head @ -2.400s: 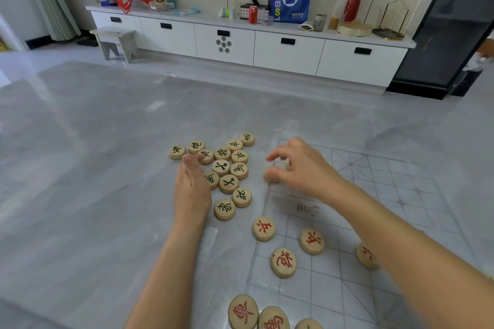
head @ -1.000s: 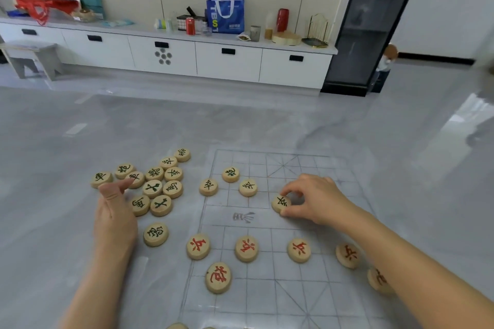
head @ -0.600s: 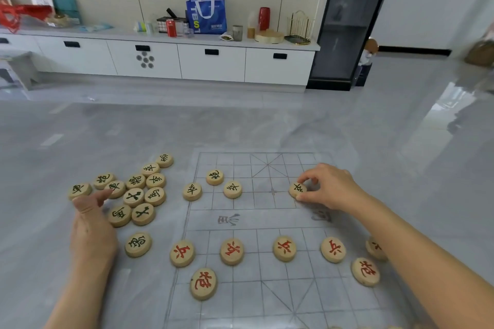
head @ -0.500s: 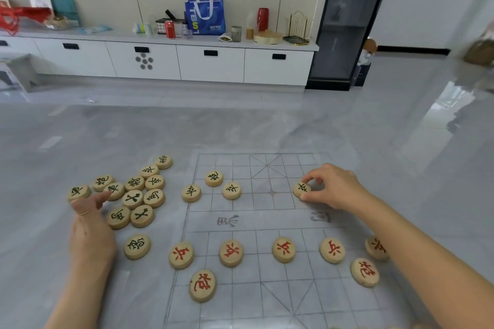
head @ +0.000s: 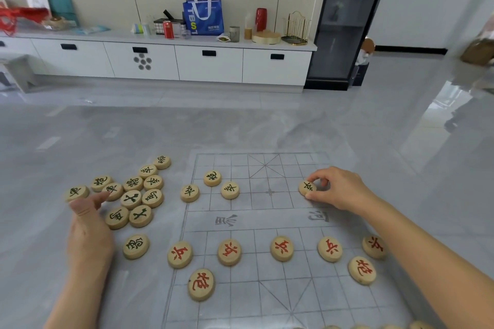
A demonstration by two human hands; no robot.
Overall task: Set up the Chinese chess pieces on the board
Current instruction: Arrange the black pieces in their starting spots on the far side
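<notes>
Black soldier (head: 307,188) held over its point

The right hand (head: 339,189) pinches it by the rim at its 9 o'clock, likely to centre it on a crossing of the board (head: 267,222); two placed soldiers (head: 230,190) lie farther at 9 o'clock. The left hand (head: 85,224) rests beside the unplaced pile (head: 133,195), its fingers hidden.

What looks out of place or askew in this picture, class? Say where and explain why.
A cluster of dark-lettered pieces lies off the board, to its left, not on the grid. The red-lettered pieces show characters turned at differing angles. The right hand pinches one dark-lettered piece on the board.
</notes>
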